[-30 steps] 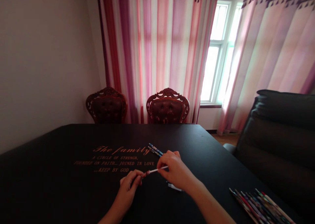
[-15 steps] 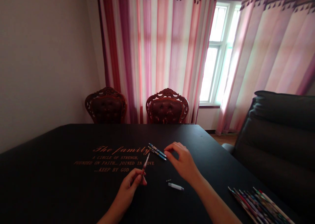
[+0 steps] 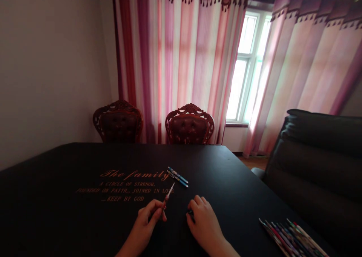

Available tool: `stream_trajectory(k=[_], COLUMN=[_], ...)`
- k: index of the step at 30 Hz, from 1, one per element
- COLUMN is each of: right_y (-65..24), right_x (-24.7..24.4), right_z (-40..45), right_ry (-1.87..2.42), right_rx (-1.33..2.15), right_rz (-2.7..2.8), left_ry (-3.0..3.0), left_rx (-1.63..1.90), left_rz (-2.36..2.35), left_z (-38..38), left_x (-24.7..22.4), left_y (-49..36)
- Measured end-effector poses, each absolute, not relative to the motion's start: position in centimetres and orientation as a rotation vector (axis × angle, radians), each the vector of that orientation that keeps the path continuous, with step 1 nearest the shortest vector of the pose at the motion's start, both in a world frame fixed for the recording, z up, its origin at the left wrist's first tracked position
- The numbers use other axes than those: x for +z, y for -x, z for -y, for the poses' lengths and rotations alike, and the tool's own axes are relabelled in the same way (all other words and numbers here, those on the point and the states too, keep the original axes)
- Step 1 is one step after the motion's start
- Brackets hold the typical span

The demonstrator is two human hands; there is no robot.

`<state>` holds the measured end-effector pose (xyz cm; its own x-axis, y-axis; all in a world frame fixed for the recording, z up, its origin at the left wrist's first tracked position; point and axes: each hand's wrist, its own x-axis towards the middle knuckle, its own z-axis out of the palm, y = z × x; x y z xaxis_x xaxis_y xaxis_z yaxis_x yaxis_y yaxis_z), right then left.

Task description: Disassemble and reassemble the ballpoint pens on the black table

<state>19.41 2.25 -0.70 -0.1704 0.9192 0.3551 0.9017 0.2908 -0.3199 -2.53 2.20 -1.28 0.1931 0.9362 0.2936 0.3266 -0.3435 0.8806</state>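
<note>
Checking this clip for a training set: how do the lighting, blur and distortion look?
Head view: the white-framed window is blown out by glare; the black table falls into deep shadow, dimming the right hand; the wide lens bends the pink-striped curtains, and their top-right valance looks smeared.

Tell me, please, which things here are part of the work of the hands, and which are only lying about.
In use: left hand holding a slim pale pen barrel; right hand resting on a small dark pen part.
Lying about: two blue pens; a bundle of coloured pens; a carved chair.
</note>
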Motion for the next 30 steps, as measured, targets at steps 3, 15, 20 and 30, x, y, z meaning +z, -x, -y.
stream_trajectory(k=[3, 15, 20, 30], right_y=[-18.9, -20.6, -21.5, -21.0], right_x=[-0.9, 0.9, 2.0, 2.1], right_z=[-2.4, -2.3, -1.7, -1.4], right_ry=[1.636, 1.239, 1.126, 0.973], right_rx=[-0.015, 0.236, 0.525, 0.973], right_rz=[2.133, 1.835, 1.560, 1.302], left_ry=[-1.823, -1.913, -1.961, -2.091], left_rx=[1.122, 0.954, 0.940, 0.829], left_rz=[-1.227, -1.339, -1.322, -1.299], left_z=[-2.1, -1.4, -1.2, -0.9], left_x=[-1.1, -0.8, -0.5, -0.4], left_y=[2.4, 2.1, 1.9, 1.7])
